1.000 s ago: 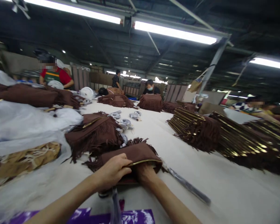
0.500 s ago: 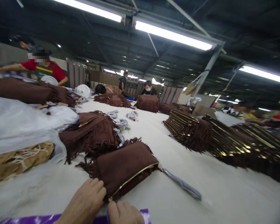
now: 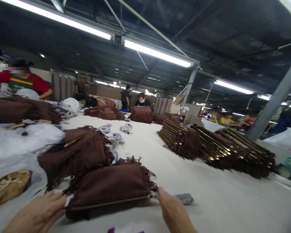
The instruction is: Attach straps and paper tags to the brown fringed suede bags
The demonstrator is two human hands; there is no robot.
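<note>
Noting our left hand (image 3: pixel 38 208) and right hand (image 3: pixel 172 208) at opposite ends of a fringed brown bag (image 3: pixel 111 186) lying between them; whether either grips it, we cannot tell. Beyond our left lies another fringed bag (image 3: pixel 80 155), beyond our right, gold-edged stacks (image 3: pixel 210 145).

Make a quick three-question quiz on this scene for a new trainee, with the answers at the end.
1. Multiple choice: what lies between the left hand and the right hand? A, a glass jar; B, a fringed brown fabric bag; C, a metal tin.
2. True or false: the bag's long gold zip runs along the edge nearest the camera wearer.
3. Fill in: a slim grey strip shows beside the ____ hand.
Key: 1, B; 2, true; 3, right.
</note>
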